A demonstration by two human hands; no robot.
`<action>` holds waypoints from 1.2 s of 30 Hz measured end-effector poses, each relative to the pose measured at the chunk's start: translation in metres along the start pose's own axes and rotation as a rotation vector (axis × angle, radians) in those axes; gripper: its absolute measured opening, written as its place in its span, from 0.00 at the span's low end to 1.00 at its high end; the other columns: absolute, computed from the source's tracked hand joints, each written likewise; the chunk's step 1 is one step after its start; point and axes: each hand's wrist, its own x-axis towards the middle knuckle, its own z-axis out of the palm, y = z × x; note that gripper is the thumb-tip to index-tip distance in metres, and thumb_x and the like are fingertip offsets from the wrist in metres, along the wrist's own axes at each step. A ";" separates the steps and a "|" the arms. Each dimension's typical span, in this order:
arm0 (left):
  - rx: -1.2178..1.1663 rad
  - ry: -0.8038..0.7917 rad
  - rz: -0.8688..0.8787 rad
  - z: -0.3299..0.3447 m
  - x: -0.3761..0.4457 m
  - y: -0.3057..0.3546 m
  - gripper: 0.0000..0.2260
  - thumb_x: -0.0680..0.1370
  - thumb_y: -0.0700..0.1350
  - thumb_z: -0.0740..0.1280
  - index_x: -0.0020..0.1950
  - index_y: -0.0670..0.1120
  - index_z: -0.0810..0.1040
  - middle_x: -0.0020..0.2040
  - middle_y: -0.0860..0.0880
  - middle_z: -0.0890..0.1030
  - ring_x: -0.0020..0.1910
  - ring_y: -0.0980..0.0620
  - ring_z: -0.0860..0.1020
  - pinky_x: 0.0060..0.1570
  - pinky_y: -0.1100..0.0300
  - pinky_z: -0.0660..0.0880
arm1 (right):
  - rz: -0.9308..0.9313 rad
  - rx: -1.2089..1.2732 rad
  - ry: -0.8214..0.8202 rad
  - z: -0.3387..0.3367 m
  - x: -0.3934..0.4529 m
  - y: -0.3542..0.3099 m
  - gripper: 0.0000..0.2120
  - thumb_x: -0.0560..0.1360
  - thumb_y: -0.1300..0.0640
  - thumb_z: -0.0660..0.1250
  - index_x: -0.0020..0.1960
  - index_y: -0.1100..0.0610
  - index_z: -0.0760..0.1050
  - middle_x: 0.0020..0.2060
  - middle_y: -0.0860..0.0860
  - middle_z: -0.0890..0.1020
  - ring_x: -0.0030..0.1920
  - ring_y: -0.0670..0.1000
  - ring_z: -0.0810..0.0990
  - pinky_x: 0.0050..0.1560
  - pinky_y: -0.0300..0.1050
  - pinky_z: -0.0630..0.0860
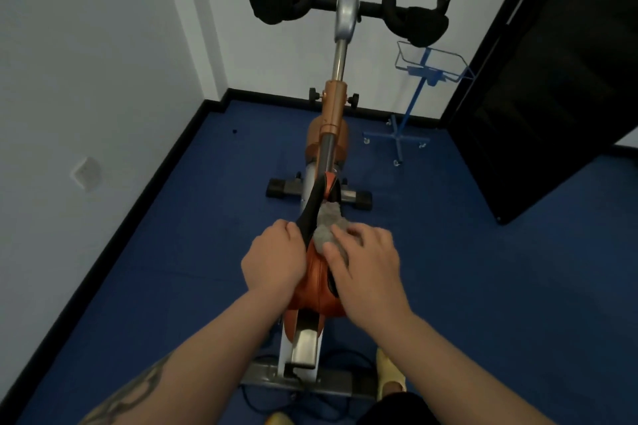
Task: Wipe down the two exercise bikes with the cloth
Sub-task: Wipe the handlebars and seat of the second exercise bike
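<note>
Right hand (362, 262) presses the grey cloth (328, 231) onto the right side of the orange saddle (319, 283), fingers spread flat over it. Left hand (272, 259) curls round the saddle's left edge (black trim there), steadying the exercise bike (333, 107) on the blue floor (483, 269).

Right hand (362, 262) presses grey cloth (328, 229) on bike saddle (317, 283); left hand (272, 259) grips saddle.
</note>
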 end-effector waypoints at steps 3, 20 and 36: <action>0.014 0.010 0.001 0.000 0.000 0.002 0.16 0.82 0.52 0.49 0.45 0.50 0.73 0.40 0.52 0.76 0.39 0.50 0.74 0.36 0.55 0.65 | 0.043 0.095 -0.049 0.012 0.021 -0.006 0.24 0.84 0.48 0.49 0.78 0.52 0.58 0.78 0.51 0.55 0.76 0.51 0.54 0.73 0.44 0.53; 0.043 0.022 0.013 0.002 -0.001 0.002 0.16 0.83 0.51 0.49 0.44 0.48 0.72 0.36 0.52 0.75 0.33 0.55 0.71 0.30 0.57 0.59 | 0.376 0.270 -0.151 0.010 0.044 0.012 0.22 0.83 0.44 0.48 0.70 0.55 0.65 0.58 0.55 0.78 0.54 0.56 0.77 0.46 0.48 0.69; 0.083 0.083 -0.014 0.003 -0.004 0.007 0.16 0.82 0.50 0.48 0.41 0.48 0.71 0.36 0.50 0.76 0.35 0.49 0.74 0.34 0.55 0.66 | 0.230 0.442 -0.088 0.008 0.000 0.013 0.25 0.81 0.42 0.54 0.74 0.49 0.59 0.66 0.48 0.72 0.58 0.47 0.73 0.52 0.46 0.73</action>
